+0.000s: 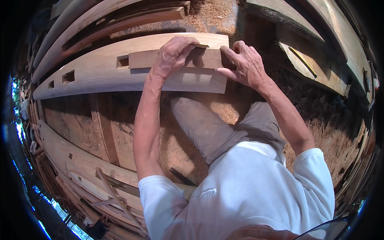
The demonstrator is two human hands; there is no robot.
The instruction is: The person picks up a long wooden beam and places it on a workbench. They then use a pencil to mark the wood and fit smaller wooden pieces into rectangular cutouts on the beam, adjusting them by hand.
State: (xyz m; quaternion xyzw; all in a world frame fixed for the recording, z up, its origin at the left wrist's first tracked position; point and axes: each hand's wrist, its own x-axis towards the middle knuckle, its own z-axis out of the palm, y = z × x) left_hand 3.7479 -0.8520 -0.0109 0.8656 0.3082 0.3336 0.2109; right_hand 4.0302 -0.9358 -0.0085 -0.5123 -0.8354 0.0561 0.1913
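A large pale timber (104, 80) with square mortise holes lies crosswise in front of me. On top of it rests a narrow brown board (142, 59), running toward the timber's right end. My left hand (174, 54) is closed over this board, fingers curled at its far edge. By those fingertips a small thin tan piece (202, 46) sticks out; whether it is loose or part of the board I cannot tell. The right end of the board is between the thumb and fingers of my right hand (247, 64). Shadow hides part of that grip.
More long timbers (120, 24) lie beyond, at the upper left. At the right are thick planks, one bearing a yellow-and-black strip (303, 62). Wood shavings (212, 16) cover the ground. Another mortised timber (92, 160) and thin sticks (116, 196) are at the lower left.
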